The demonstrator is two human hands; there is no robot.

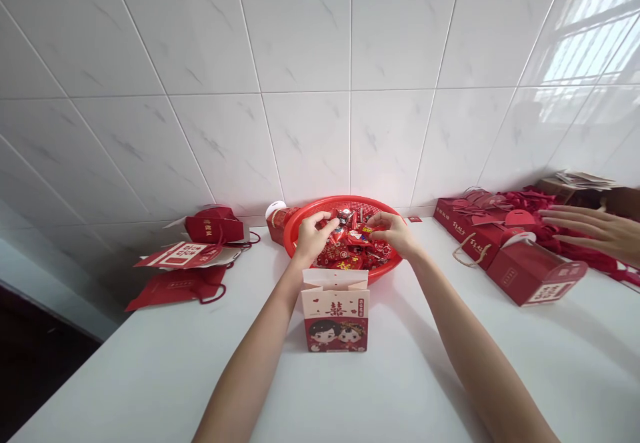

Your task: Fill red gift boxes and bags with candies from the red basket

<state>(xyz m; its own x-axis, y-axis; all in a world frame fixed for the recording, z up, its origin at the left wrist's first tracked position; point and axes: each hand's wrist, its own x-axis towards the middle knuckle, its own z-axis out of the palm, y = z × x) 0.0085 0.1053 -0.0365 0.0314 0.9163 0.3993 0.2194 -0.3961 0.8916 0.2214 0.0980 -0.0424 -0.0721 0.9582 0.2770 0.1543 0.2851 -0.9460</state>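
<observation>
A red plastic basket (pixel 345 201) of wrapped candies (pixel 353 237) stands against the wall. Over its left side, my left hand (pixel 314 237) bends thumb and fingertips together at the candies; anything pinched there is hidden. Above the basket's right side is my right hand (pixel 393 231), its thumb and fingers apart, close to a red and yellow wrapper. Between my forearms an upright paper gift box (pixel 336 323), cream above and red below with two cartoon figures, has its top flaps up. Its inside is hidden.
Red folded gift boxes (pixel 187 256) with cords lie at the left. Behind the basket's left rim is another red box (pixel 278 221). More red boxes (pixel 525 273) and ribbons are at the right, with another person's hand (pixel 595 229) over them. A tiled wall (pixel 310 136) bounds the white table (pixel 150 376).
</observation>
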